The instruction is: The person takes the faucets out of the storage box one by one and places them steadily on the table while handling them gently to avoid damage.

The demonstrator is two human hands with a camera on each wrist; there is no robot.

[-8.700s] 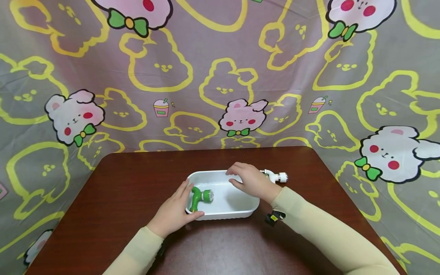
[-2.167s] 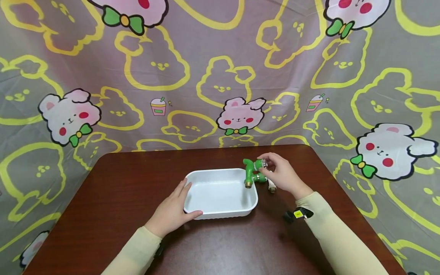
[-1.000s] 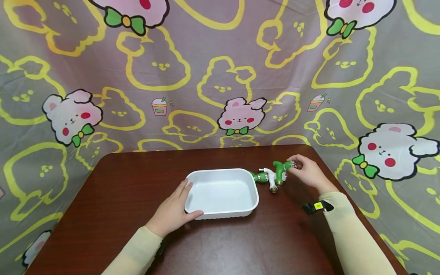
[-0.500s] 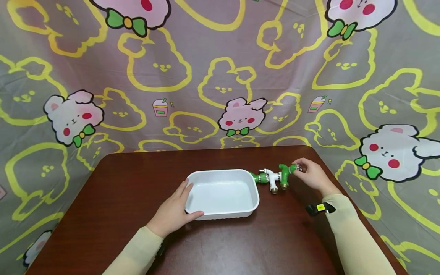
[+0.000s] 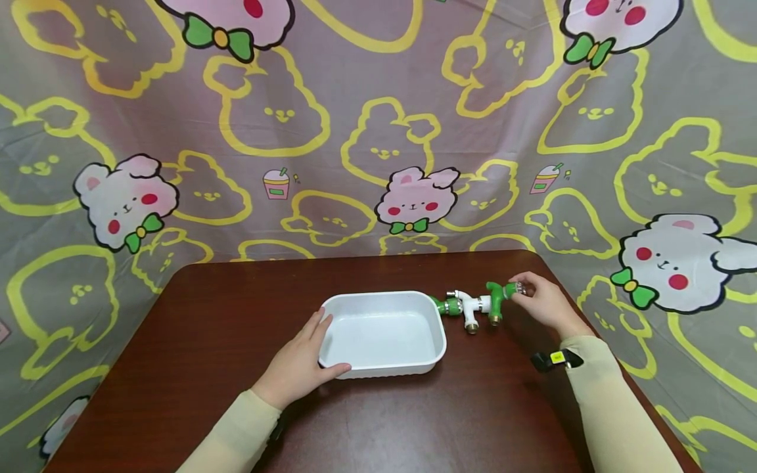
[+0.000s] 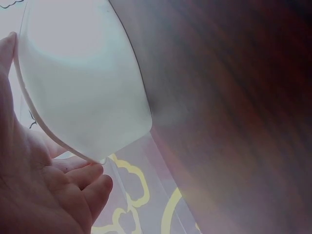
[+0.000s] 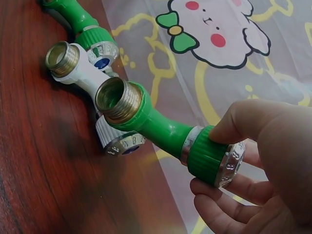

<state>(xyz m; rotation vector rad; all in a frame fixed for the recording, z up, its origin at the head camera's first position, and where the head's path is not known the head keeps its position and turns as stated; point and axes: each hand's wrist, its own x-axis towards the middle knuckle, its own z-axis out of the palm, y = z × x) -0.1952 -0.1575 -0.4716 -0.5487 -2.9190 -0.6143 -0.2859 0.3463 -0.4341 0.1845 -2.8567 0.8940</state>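
My right hand (image 5: 544, 303) pinches the ribbed knob of a green tap (image 7: 163, 129) between thumb and fingers. Its brass threaded end faces the right wrist camera; whether the tap touches the table cannot be told. Just left of it lies a white tap (image 5: 469, 309), and left of that a second green tap (image 5: 451, 307), partly hidden by the basin's wall. A white oblong basin (image 5: 381, 335) stands at the table's middle with nothing in it. My left hand (image 5: 296, 368) rests around the basin's left end, fingers extended along the rim and thumb on the front edge.
The brown wooden table (image 5: 378, 427) ends at a rounded back edge. A patterned cloth (image 5: 331, 131) with cartoon rabbits hangs behind it and along both sides. The taps form a row between the basin and the table's right edge.
Earlier a green tap lay in the basin. My right hand has since carried one over the basin's right rim, past the white tap, and shifted it slightly further right. The left hand stays put.
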